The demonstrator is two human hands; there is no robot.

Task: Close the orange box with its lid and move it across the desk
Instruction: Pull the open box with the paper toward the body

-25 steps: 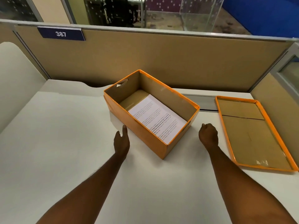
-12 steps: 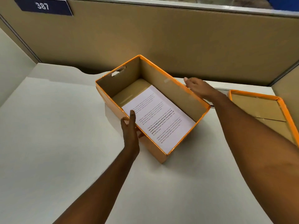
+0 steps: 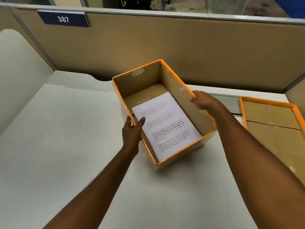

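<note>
The orange box [image 3: 175, 100] stands open in the middle of the white desk, with a printed white sheet [image 3: 166, 123] lying on its bottom. My left hand [image 3: 132, 131] grips the box's left wall, thumb over the rim on the inside. My right hand [image 3: 203, 101] holds the right wall at its rim. The box's lid [image 3: 272, 123] lies upside down on the desk to the right, cardboard inside facing up, partly cut off by the frame edge.
A tan partition wall [image 3: 165, 47] with a blue sign reading 387 [image 3: 63, 19] runs along the back of the desk [image 3: 66, 138]. A second partition closes the right side beyond the lid. A white curved panel stands at the left.
Both hands went from resting on the desk beside the box to gripping its two long walls. The box has turned slightly, its long axis now pointing more away from me.
</note>
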